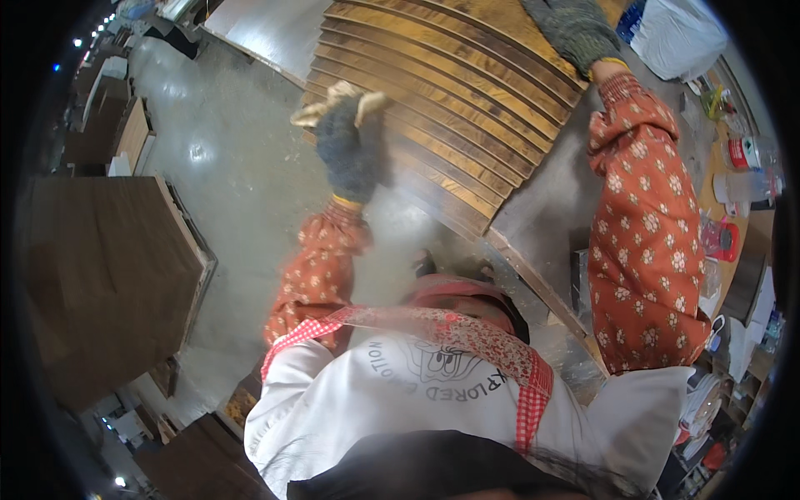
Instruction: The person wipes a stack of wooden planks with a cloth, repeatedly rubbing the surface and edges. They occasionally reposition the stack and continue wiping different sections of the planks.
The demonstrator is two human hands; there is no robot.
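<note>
Both arms extended forward in orange floral-print fabric sleeves. Left hand (pixel 348 142) in a grey knitted glove, fingers curled, fingertips pale. Right hand (pixel 575 29) in a grey-green knitted glove, reaching further forward, palm down.

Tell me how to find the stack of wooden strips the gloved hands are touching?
Start at the grey worktable near the top of the picture. On it lies the stack of wooden strips, with the left hand on its near edge and the right hand at its far side. Unlike the plain dark boards nearby, it is golden-striped and ridged.
</note>
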